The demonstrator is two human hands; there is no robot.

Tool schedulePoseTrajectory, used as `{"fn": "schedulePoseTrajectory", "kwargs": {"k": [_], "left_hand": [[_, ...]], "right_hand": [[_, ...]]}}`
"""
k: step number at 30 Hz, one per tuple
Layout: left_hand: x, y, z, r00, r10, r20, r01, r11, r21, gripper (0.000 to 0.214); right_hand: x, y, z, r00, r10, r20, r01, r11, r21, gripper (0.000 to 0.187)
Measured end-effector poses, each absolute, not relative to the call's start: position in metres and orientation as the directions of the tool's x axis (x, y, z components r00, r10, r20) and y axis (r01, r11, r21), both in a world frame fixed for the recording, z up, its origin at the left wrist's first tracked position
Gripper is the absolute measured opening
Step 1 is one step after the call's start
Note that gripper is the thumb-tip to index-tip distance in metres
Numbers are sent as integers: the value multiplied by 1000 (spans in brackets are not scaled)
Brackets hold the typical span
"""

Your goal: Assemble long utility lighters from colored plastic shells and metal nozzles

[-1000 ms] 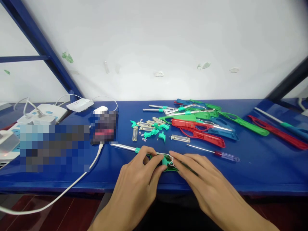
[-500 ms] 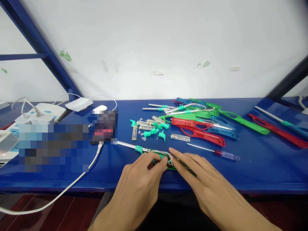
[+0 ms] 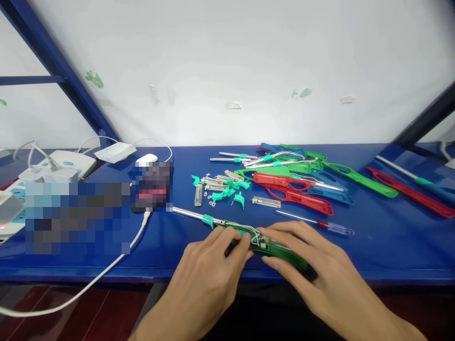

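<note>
The green handle shell (image 3: 286,254) is held near the front edge of the blue table (image 3: 152,255), with white wires (image 3: 250,227) exposed on top and the metal tube (image 3: 188,214) directed left. Its middle is pinched between bent thumb and fingers of the left hand (image 3: 209,270); its rear portion is clasped by the right hand (image 3: 320,260), thumb and fingers parted by the shell's width.

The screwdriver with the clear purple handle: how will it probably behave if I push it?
The screwdriver would likely feel stiff, since its thin shaft looks straight and metallic. Pushed sideways, it might roll a little, as its long handle looks roughly round and lies on the smooth blue table.
</note>
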State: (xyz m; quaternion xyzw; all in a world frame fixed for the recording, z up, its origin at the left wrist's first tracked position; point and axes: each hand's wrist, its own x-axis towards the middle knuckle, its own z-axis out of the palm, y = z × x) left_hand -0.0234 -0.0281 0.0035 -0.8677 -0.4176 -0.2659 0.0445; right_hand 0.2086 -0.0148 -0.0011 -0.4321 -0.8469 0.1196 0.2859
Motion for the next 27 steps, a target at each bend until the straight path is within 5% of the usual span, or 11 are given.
{"fn": "schedulePoseTrajectory", "kwargs": {"k": [13,27], "left_hand": [[-19,-27,0,461,733,499,755,-620,213,20],[-22,-24,-2,519,731,443,752,-636,169,26]], "right_hand": [[212,-12,-1,-424,777,466,596,626,-503,22],[216,-17,-18,-487,569,663,635,751,-179,30]]}}
